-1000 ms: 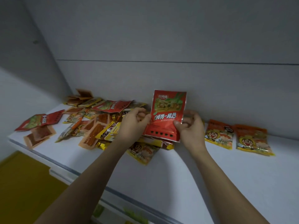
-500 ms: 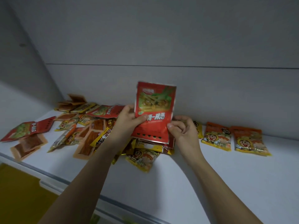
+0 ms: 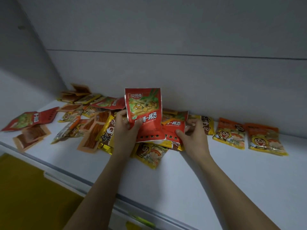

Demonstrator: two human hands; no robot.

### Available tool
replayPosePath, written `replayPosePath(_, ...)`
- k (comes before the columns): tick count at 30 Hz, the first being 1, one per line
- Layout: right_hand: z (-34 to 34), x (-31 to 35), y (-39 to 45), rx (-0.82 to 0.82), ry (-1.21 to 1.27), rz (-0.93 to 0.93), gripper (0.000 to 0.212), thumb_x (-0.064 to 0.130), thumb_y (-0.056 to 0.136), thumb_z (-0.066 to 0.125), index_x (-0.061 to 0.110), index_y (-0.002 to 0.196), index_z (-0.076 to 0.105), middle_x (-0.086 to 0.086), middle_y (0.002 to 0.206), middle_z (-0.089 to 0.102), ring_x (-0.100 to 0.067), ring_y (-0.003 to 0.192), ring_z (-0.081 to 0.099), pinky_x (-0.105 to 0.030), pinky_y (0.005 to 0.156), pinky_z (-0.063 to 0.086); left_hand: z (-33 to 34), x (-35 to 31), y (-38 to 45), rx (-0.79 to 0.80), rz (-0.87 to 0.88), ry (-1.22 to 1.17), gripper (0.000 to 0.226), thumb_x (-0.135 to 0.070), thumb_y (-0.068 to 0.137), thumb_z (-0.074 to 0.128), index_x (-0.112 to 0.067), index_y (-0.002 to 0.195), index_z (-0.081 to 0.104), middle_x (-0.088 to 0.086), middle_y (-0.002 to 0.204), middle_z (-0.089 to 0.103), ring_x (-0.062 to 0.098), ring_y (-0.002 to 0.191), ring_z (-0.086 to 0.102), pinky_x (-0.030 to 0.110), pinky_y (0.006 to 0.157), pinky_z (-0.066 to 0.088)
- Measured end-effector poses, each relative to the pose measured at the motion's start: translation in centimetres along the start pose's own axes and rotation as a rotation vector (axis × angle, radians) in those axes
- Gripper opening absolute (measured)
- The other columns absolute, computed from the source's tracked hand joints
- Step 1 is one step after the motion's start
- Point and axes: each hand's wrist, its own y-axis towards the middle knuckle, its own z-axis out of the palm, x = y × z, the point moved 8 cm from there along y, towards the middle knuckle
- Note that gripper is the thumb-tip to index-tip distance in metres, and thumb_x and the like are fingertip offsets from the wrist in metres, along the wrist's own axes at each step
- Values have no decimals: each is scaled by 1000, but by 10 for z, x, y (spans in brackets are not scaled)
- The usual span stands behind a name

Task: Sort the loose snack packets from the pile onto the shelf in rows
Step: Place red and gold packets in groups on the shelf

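Where white shelf (image 3: 216,188) meets grey wall (image 3: 166,30), left hand (image 3: 123,130) grips upright red foil packet (image 3: 143,113), right hand (image 3: 193,138) now pinches second red packet (image 3: 174,128) on pile (image 3: 93,125), previously both on one packet

We see a grey back wall (image 3: 166,30) with a thin horizontal seam (image 3: 166,54) running across it, and a grey side wall (image 3: 21,55) meeting it at the left. Below the front edge at lower left lies a yellow floor (image 3: 25,196), and small green shapes (image 3: 141,220) show at the bottom, too blurred to identify.
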Motion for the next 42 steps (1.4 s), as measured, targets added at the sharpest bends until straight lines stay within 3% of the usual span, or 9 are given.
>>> replayPosePath(6, -13, -4, 5, -37, 189, 86, 24, -1, 94, 53, 18, 109, 50, -5, 96, 63, -19, 89, 65, -34, 68, 57, -3, 1, -2, -3, -3, -41, 33, -14, 93, 70, -20, 117, 49, 3, 114, 72, 17, 100, 73, 36, 81, 61)
replayPosePath(12, -34, -2, 5, -65, 314, 186, 19, 2, 92, 52, 13, 105, 46, -15, 104, 61, -25, 85, 67, -35, 68, 54, -4, -1, -6, -2, -2, -113, 34, -13, 94, 68, -13, 121, 47, 3, 112, 72, 18, 97, 74, 29, 74, 60)
replayPosePath(18, -20, -4, 2, 49, 154, 114, 50, 11, 91, 70, 18, 130, 39, 4, 112, 54, -12, 89, 65, -22, 65, 57, -4, 2, -7, 14, -11, -126, 35, -16, 94, 68, -17, 122, 46, 3, 113, 72, 21, 98, 74, 35, 77, 62)
replayPosePath(23, -36, 0, 8, -66, 250, 74, 35, 0, 86, 62, 28, 107, 59, 1, 115, 61, -21, 102, 64, -38, 80, 58, -3, -1, -5, 44, -46, -154, 42, -13, 95, 66, -29, 125, 42, 4, 115, 71, 22, 96, 75, 30, 73, 61)
replayPosePath(27, -63, 11, 9, -196, 412, 32, 30, 2, 88, 58, 31, 94, 62, -1, 111, 66, -23, 101, 67, -30, 71, 52, -5, -13, 3, 91, -52, -97, 58, -11, 96, 65, -42, 136, 35, 3, 126, 64, 24, 102, 73, 31, 73, 61)
replayPosePath(32, -41, 33, -3, -28, 451, -111, 31, 3, 92, 62, 31, 104, 63, 1, 118, 66, -21, 104, 68, -40, 75, 60, 7, -35, 0, 164, -8, 172, 20, -16, 102, 56, -27, 111, 70, -13, 115, 65, -2, 89, 68, 14, 62, 54)
replayPosePath(37, 0, 57, -21, 254, 419, -188, 38, 0, 90, 66, 23, 119, 55, 7, 113, 66, -8, 99, 69, -27, 69, 59, 31, -35, -14, 382, -171, 102, 26, -34, 101, 54, -16, 103, 73, 5, 94, 77, 23, 84, 75, 30, 72, 60)
replayPosePath(39, 9, 66, -17, 300, 328, -202, 38, 6, 95, 63, 26, 124, 49, 6, 103, 68, -6, 87, 70, -25, 67, 58, 16, -33, -6, 278, -174, 85, 13, -27, 96, 65, -16, 99, 72, 3, 92, 77, 23, 83, 76, 29, 67, 59)
replayPosePath(42, -21, 65, 23, -59, 170, -209, 24, 8, 98, 53, 18, 120, 52, -9, 93, 67, -9, 64, 64, -28, 62, 53, -32, -28, 10, 15, -179, -9, 7, -22, 93, 70, -20, 100, 71, 5, 96, 77, 22, 81, 76, 31, 66, 59)
